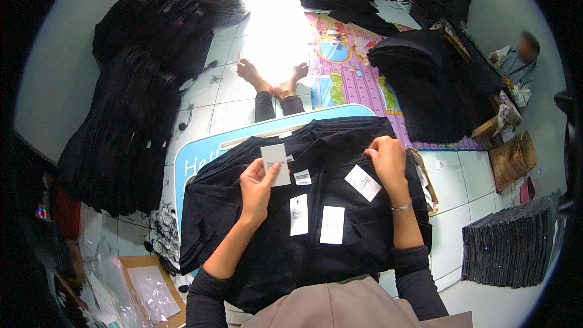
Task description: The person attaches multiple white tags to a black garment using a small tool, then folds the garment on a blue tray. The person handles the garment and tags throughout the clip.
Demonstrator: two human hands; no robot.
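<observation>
My left hand [258,183] pinches a white hang tag [274,167] between thumb and fingers, above the black garments [255,255]. These are piled on a light blue low table [203,140] over my legs. My right hand [387,161] has its fingertips drawn together at the garments' right side; what they grip, if anything, is too dark to make out. A tilted white tag [363,182] lies just below that hand. On the cloth between my hands rest a narrow tag [299,214], a plain white card [332,225] and a small label [302,177].
Tall stacks of black garments [121,121] stand at left, with more black piles [413,79] at right on a colourful mat [346,54]. A person [516,70] sits at far right. Wrapped black packs [510,243] stand at lower right, a cardboard box [155,288] at lower left.
</observation>
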